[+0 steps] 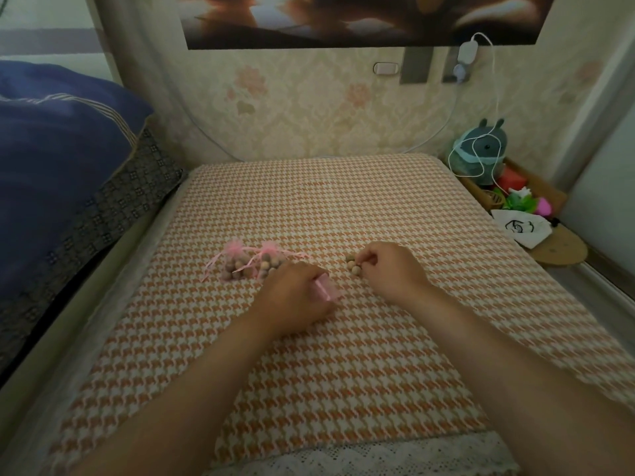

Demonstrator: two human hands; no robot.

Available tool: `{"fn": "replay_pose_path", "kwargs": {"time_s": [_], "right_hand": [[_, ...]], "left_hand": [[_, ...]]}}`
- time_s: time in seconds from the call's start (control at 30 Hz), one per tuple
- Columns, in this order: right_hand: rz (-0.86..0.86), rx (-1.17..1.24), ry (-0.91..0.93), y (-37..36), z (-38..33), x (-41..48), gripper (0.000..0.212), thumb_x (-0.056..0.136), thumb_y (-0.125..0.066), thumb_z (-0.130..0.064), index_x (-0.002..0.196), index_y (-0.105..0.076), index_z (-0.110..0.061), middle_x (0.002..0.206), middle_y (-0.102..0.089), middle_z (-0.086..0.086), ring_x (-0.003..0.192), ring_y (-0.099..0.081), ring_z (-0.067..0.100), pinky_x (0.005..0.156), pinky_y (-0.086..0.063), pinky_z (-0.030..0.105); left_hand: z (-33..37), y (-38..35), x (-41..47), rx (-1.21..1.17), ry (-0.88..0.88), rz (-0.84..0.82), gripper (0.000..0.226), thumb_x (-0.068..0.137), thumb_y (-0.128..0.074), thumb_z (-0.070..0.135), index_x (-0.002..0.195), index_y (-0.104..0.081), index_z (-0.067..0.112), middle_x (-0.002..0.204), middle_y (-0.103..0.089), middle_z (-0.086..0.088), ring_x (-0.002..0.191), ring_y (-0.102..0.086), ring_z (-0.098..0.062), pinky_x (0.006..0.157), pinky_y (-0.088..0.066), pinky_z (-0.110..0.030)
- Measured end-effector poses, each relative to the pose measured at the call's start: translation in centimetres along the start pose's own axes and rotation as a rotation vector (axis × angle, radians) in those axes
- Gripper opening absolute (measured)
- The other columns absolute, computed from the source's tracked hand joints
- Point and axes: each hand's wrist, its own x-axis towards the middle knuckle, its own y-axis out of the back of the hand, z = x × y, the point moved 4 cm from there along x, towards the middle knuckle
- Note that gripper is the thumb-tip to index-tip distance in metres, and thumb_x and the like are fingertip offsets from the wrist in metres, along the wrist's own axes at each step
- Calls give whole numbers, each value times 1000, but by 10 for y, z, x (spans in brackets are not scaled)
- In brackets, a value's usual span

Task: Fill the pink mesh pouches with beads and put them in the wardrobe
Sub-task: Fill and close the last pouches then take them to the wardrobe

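Forearms [206, 389]: both bare, reaching in from the bottom edge over the table, the left from the lower left and the right from the lower right.
Left hand [295, 292]: knuckles up and low on the cloth, its fingers curled round a pink mesh pouch [326, 290], which sticks out on the thumb side and looks flat, though blur hides its mouth.
Right hand [391, 269]: just right of the left hand and apart from it, fingers bent under, pinching a small cluster of wooden beads [354, 264] at the fingertips. The cluster sits on or just above the cloth.
Filled pouches: two pink mesh ones lie side by side just left of the left hand, the left pouch [235, 266] and the right pouch [269, 264]. Each is packed with round beads and tied at the neck with pink ribbon that trails onto the cloth.
Tablecloth [343, 355]: orange and white houndstooth covering the whole top, with a white lace trim [378, 455] along the near edge.
Left side: a dark blue pillow [62, 139] on patterned bedding, just beside the table.
Right side: a low wooden shelf [556, 249] carries a grey-green plush toy [481, 149] and a white drawstring bag [522, 228] with a black drawing.
Far wall: floral wallpaper, with a white cable [496, 97] running from a plug down to the plush toy.
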Motion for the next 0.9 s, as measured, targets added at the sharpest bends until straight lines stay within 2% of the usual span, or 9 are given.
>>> {"fn": "replay_pose_path", "kwargs": {"time_s": [0.07,0.17,0.3,0.5,0.57,0.67,0.73,0.8,0.9], "right_hand": [[29,-140,35,-1,2,4,14,98,-61,-27,104,-73,-29,103,-68,-19,72,-57,-2,57,-44,23],[45,-321,105,-11,2,7,18,94,-66,-43,100,-76,-30,112,-65,-10,84,-60,10,63,-42,26],[66,-352,106,-17,-4,8,23,90,-68,-48,102,-77,-30,118,-61,-6,94,-64,16,68,-41,27],[27,-219,88,-20,-9,5,15,89,-71,-40,98,-77,-30,111,-69,-9,92,-66,13,77,-55,32],[-15,-9,84,-18,-12,3,12,86,-75,-36,95,-77,-28,96,-74,-11,87,-68,8,80,-57,32],[-111,271,111,-13,-23,-8,8,87,-78,-29,94,-78,-25,87,-74,-11,82,-67,0,75,-51,20],[-152,273,164,-8,-30,-14,9,88,-77,-33,92,-78,-25,86,-74,-11,80,-67,-1,71,-50,17],[-178,197,216,-7,-33,-18,15,89,-73,-42,91,-80,-29,84,-74,-13,80,-67,1,72,-53,23],[-222,74,228,-12,-33,-19,31,95,-63,-47,89,-81,-22,77,-69,-6,74,-64,10,75,-50,37]], "left_hand": [[-2,0,1,20,-27,13,41,75,-73,55,105,-69,27,101,-66,9,95,-57,-12,81,-46,-29],[-4,-4,2,-45,-11,-32,50,77,-73,53,119,-64,26,113,-64,6,105,-55,-14,91,-49,-34],[0,-5,-2,-152,-1,-48,59,79,-76,45,131,-58,23,120,-63,6,106,-57,-10,91,-52,-32],[-3,-2,-4,-222,32,-30,52,78,-75,46,124,-61,24,112,-65,8,99,-60,-8,88,-54,-34],[-8,-4,-4,-245,53,-13,54,75,-72,50,121,-62,25,109,-65,11,98,-61,-7,87,-55,-37],[-8,-3,-4,-285,59,17,51,78,-75,43,122,-62,23,109,-66,11,99,-62,-5,87,-54,-31],[-7,-2,-4,-337,60,21,45,81,-78,32,122,-62,21,110,-66,10,99,-61,-5,84,-51,-20],[-5,-1,-5,-372,49,19,44,81,-78,24,122,-62,18,110,-66,7,99,-61,-6,78,-46,-10],[-4,-2,-8,-408,53,11,50,81,-79,26,126,-61,19,113,-66,9,100,-61,-5,80,-46,-10]]}}
